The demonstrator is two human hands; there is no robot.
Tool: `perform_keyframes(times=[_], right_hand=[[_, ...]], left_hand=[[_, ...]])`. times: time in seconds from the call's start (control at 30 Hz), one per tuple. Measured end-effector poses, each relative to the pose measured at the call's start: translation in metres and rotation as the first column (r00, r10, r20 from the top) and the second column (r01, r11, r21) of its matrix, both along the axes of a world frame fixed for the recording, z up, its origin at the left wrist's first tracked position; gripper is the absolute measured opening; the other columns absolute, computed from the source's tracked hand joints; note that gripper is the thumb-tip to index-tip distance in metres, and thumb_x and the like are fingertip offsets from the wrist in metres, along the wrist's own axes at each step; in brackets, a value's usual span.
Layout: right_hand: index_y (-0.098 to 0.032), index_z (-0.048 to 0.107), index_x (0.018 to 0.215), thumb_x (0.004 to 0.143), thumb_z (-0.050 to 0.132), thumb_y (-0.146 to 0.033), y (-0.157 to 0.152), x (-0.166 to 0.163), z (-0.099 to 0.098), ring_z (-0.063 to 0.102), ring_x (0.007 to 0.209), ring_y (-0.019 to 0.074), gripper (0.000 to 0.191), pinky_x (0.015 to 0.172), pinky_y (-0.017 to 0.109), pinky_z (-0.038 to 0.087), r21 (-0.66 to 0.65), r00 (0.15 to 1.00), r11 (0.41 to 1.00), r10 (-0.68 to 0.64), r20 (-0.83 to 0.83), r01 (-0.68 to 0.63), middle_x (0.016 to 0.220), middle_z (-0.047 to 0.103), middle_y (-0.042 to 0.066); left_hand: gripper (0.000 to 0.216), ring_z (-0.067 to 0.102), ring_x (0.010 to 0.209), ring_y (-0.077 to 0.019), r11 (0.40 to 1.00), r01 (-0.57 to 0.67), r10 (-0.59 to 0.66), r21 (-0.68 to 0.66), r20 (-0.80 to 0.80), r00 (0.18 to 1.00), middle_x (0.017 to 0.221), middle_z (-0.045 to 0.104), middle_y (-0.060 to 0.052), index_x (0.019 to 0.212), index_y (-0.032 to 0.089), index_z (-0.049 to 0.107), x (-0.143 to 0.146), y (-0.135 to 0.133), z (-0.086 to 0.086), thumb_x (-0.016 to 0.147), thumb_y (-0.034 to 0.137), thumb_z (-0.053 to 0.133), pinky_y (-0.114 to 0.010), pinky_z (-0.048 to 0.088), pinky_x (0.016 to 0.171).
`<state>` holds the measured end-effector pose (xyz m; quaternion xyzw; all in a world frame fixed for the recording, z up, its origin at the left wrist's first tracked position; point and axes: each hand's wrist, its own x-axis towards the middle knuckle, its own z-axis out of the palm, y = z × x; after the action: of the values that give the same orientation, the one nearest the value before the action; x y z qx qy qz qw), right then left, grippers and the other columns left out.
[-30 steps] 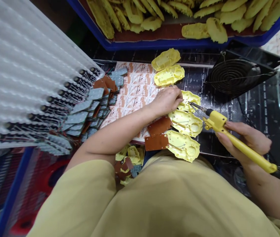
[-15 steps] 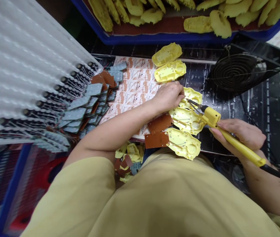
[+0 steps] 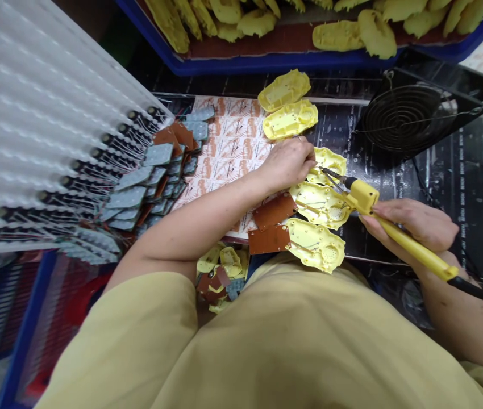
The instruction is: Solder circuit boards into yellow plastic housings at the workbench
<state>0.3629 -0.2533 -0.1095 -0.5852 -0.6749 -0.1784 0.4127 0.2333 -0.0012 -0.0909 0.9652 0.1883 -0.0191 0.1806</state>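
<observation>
- Yellow-handled soldering iron (image 3: 388, 230): held in the right hand (image 3: 416, 227), fingers closed around the long handle; its metal tip points left and meets the uppermost yellow plastic shell half (image 3: 330, 162) of a column of three on the bench (image 3: 458, 170).
- Left hand (image 3: 286, 163): rests with fingers curled shut on the left edge of that same shell half, just beside the iron's tip; whether they pinch a wire or solder cannot be told.
- Middle yellow plastic shell half (image 3: 320, 204) and nearest yellow plastic shell half (image 3: 316, 244): lie open side up below the first, each with a brown rectangular circuit board (image 3: 274, 210) lying at its left edge.
- Two further yellow shell halves (image 3: 286, 105): lie side by side farther up the bench, beyond the left hand.
- Orange-and-white printed sheet (image 3: 228, 147): covers the bench under the left forearm.
- Heap of grey-green and brown circuit boards with thin wires (image 3: 148, 182): piled at the left, against a white ribbed panel (image 3: 32, 113).
- Black wire-guarded fan (image 3: 403, 119): stands at the upper right of the bench.
- Blue plastic crate of yellow shells (image 3: 267, 61): sits along the far edge.
</observation>
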Motion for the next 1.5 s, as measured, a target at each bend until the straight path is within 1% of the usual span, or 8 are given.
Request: perform_keyframes(times=[0.3,0.4,0.5,0.6,0.73,0.93,1.13,1.5], right_hand=[[-0.025,0.074,0.095,0.085,0.094,-0.022,-0.012,0.006,0.001,0.078,0.065,0.0174,0.022,0.055,0.024,0.064,0.047,0.994,0.997,-0.055,-0.091,0.059,0.081,0.081,-0.003],[-0.027,0.077,0.124,0.089,0.091,-0.026,-0.017,0.003,-0.003,0.083,0.076,0.0205,0.037,0.063,0.028,0.069,-0.041,0.970,0.984,-0.176,-0.167,0.171,0.098,0.085,0.000],[-0.032,0.068,0.148,0.093,0.089,-0.033,-0.020,0.002,-0.007,0.085,0.083,0.0235,0.059,0.073,0.034,0.073,-0.129,0.935,0.968,-0.242,-0.260,0.215,0.109,0.086,0.001],[-0.036,0.076,0.134,0.093,0.089,-0.035,-0.019,0.004,-0.007,0.085,0.082,0.0243,0.043,0.073,0.034,0.073,-0.135,0.935,0.970,-0.234,-0.265,0.204,0.108,0.086,-0.001],[-0.036,0.080,0.107,0.092,0.090,-0.037,-0.015,0.008,-0.007,0.082,0.071,0.0225,0.018,0.061,0.031,0.069,-0.095,0.941,0.973,-0.229,-0.248,0.212,0.094,0.086,-0.003],[-0.036,0.077,0.130,0.094,0.086,-0.048,-0.010,0.011,-0.011,0.084,0.079,0.0219,0.039,0.073,0.033,0.072,-0.186,0.899,0.961,-0.261,-0.353,0.206,0.107,0.086,-0.001],[-0.026,0.080,0.099,0.089,0.092,-0.043,-0.005,0.016,-0.014,0.080,0.068,0.0186,0.023,0.061,0.024,0.067,-0.053,0.947,0.980,-0.198,-0.252,0.191,0.091,0.085,0.003],[-0.027,0.078,0.094,0.088,0.094,-0.030,-0.001,0.022,-0.006,0.082,0.076,0.0202,0.017,0.067,0.029,0.070,-0.072,0.952,0.997,-0.028,-0.305,0.006,0.089,0.085,0.001]], left_hand=[[0.026,0.072,0.122,-0.0323,1.000,-0.011,0.011,-0.012,-0.010,1.000,0.120,0.078,-0.014,0.109,0.014,0.081,0.001,0.001,-0.001,0.096,0.014,0.059,-0.048,0.054,0.112],[0.025,0.073,0.120,-0.0318,1.000,0.004,-0.004,-0.011,0.025,1.000,0.118,0.079,-0.012,0.107,0.015,0.081,0.001,0.003,-0.004,0.095,0.015,0.060,-0.048,0.056,0.110],[0.025,0.074,0.118,-0.0309,1.000,0.013,-0.013,-0.007,0.031,0.999,0.116,0.079,-0.012,0.105,0.015,0.082,-0.001,0.005,-0.005,0.094,0.015,0.060,-0.046,0.056,0.109],[0.028,0.075,0.117,-0.0312,1.000,0.027,-0.028,0.010,0.033,0.999,0.116,0.080,-0.012,0.108,0.015,0.083,-0.003,0.007,-0.004,0.095,0.018,0.059,-0.045,0.056,0.107],[0.030,0.075,0.119,-0.0309,1.000,0.013,-0.014,0.026,0.058,0.998,0.121,0.081,-0.011,0.114,0.018,0.085,-0.004,0.008,-0.002,0.097,0.022,0.059,-0.045,0.056,0.106],[0.026,0.076,0.109,-0.0266,0.999,-0.041,0.042,-0.013,0.041,0.998,0.109,0.084,-0.005,0.111,0.023,0.084,0.000,0.004,0.000,0.095,0.021,0.064,-0.043,0.057,0.106],[0.023,0.075,0.107,-0.0277,0.999,-0.043,0.044,-0.003,0.012,0.999,0.105,0.083,-0.006,0.102,0.024,0.085,0.004,0.002,0.003,0.092,0.023,0.064,-0.043,0.057,0.107],[0.024,0.073,0.105,-0.0282,0.998,-0.051,0.051,-0.022,0.007,0.999,0.098,0.081,-0.007,0.104,0.023,0.085,0.006,0.005,0.004,0.091,0.023,0.064,-0.043,0.057,0.106]])
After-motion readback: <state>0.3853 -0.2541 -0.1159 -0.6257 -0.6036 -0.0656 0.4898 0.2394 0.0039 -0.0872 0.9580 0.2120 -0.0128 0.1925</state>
